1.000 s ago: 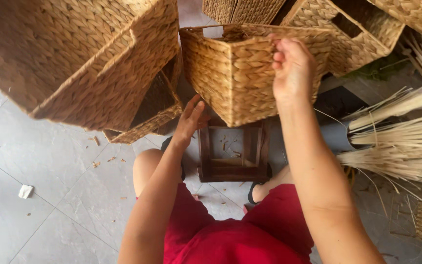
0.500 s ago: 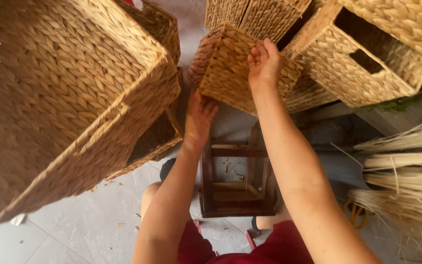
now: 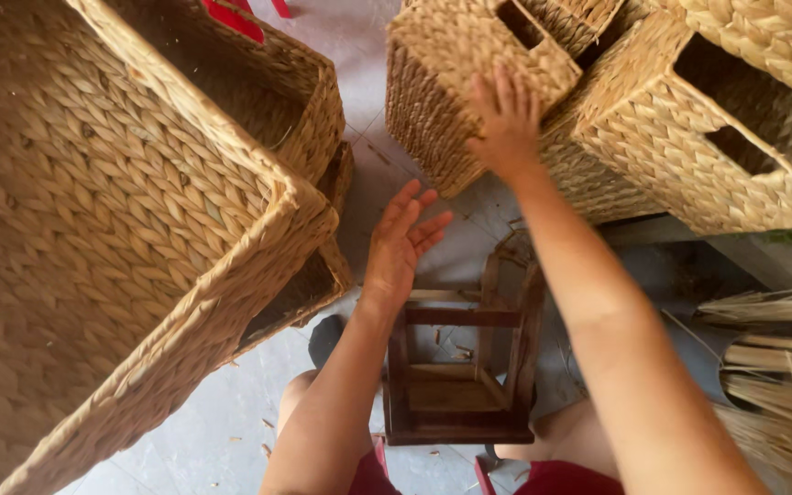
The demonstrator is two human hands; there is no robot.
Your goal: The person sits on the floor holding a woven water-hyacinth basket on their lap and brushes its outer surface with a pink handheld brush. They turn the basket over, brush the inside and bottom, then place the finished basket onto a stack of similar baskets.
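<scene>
A small square woven straw basket (image 3: 456,69) with a handle slot sits up among other baskets at the top middle. My right hand (image 3: 504,119) lies flat against its near side, fingers spread, pressing on it. My left hand (image 3: 401,243) hangs open in the air below the basket, fingers apart, touching nothing. Under both arms stands a small dark wooden frame stool (image 3: 460,367) on the tiled floor.
A very large woven basket (image 3: 112,238) fills the left side, tilted on its side. More woven baskets (image 3: 708,137) are stacked at the right. Bundles of dry straw (image 3: 781,367) lie at the lower right. My knees and red clothing show at the bottom.
The small basket has gone up and away from me into the stack. My left hand has come off it and now hangs open; my right hand still presses on it.
</scene>
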